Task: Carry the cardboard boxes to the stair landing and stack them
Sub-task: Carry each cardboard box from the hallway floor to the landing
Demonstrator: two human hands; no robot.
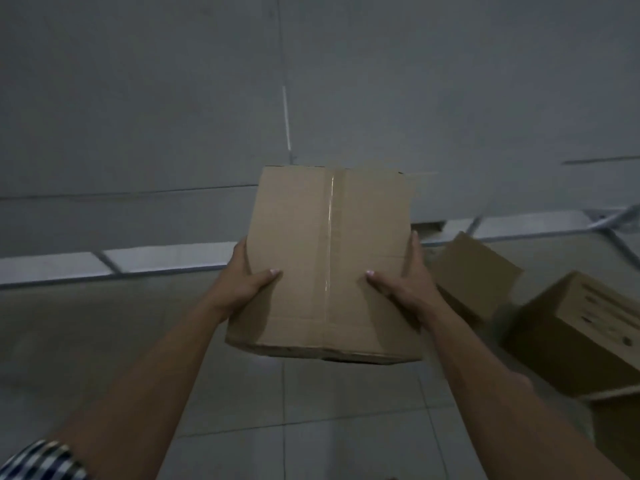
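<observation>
Both hands' fingers [414, 251] clasp the taped cardboard box [325, 258] sides.

dim rm, grey wall [138, 98], tiled floor [311, 410]

Both my arms are stretched out ahead, bare to the elbow, converging toward the middle. My left hand [242, 285] is clamped on one side of the cardboard box [329, 258], thumb laid flat across its top; my right hand [405, 282] mirrors it on the other side, thumb pointing inward. A checked sleeve [41, 462] shows on my left upper arm.
</observation>
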